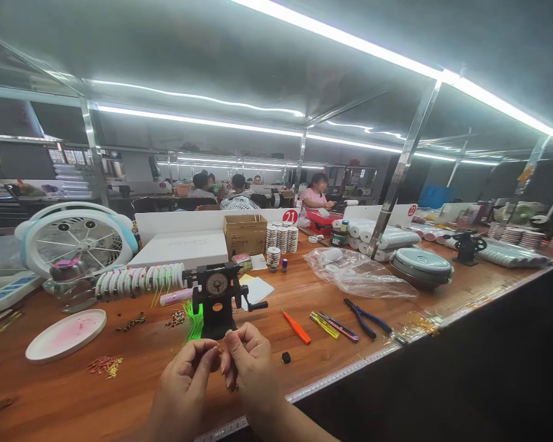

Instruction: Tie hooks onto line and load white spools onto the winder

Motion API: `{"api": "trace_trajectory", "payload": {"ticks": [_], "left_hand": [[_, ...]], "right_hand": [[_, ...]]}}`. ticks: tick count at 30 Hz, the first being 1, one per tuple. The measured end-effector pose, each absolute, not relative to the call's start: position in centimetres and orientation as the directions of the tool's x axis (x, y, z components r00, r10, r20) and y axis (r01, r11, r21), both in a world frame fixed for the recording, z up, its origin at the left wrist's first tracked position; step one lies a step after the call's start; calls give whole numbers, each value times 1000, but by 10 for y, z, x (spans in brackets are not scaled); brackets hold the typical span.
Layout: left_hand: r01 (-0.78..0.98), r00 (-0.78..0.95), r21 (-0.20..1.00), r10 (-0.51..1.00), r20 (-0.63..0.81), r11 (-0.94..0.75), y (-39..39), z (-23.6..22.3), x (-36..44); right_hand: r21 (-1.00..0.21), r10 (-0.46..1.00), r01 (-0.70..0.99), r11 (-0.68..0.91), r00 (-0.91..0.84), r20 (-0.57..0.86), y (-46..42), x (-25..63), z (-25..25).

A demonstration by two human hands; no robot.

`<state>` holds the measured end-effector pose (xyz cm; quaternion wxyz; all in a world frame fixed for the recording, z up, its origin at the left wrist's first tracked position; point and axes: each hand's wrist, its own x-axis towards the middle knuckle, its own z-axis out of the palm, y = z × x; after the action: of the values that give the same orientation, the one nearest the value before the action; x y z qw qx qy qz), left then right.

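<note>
My left hand (184,376) and my right hand (249,362) meet above the near edge of the wooden table (120,393). Both are closed in a pinch, fingertips almost touching. What they pinch is too small to make out. Just behind them stands a black hand-crank winder (217,298) carrying a row of white spools (138,280). Thin green line (192,319) hangs down at the winder's left. Small piles of beads (175,318) lie left of it.
An orange tool (295,326), yellow tweezers (325,325) and blue-handled pliers (364,317) lie to the right. A white dish (66,334) and a desk fan (76,239) sit left. Cardboard box (245,233), plastic bag (357,270) and lidded pot (421,265) stand behind. Other people work beyond.
</note>
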<state>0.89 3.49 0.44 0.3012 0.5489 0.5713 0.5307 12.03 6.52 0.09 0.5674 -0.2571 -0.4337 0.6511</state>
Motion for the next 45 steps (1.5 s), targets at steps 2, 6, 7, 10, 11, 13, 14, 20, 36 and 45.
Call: {"api": "trace_trajectory", "payload": {"ticks": [2,6,7,10,11,13,14,20,36,45], "left_hand": [[204,-219,965,953,209,-165,34,9,12],[58,-260,992,958,120,-108,35,14,16],[36,-273,995,957,96,-90,35,14,17],[-25,-273,999,961,34,-42,36,11,17],[-53,-263,998,965,17,-31,37,10,17],[-133,-245,991,970,-12,-21,38,7,17],[-178,-240,984,970,-23,-20,40,5,17],[-212,-143,976,990,10,-41,41,2,17],[519,-24,752,872,488,-407,23,16,2],[572,60,723,899,433,-387,23,22,1]], "right_hand": [[-857,962,-515,26,-220,161,64,120,0],[-883,970,-468,41,-193,147,65,121,-2],[-895,973,-442,58,-174,149,66,122,-2],[-913,974,-372,169,-81,213,74,130,-2],[-908,970,-364,206,-49,239,77,134,0],[-893,966,-386,234,-11,258,84,141,4],[-882,970,-420,215,-10,242,87,144,7],[-730,979,-684,-2,-152,139,95,146,21],[-923,898,-152,352,-222,379,86,131,12],[-772,794,229,593,-326,513,70,135,23]]}}
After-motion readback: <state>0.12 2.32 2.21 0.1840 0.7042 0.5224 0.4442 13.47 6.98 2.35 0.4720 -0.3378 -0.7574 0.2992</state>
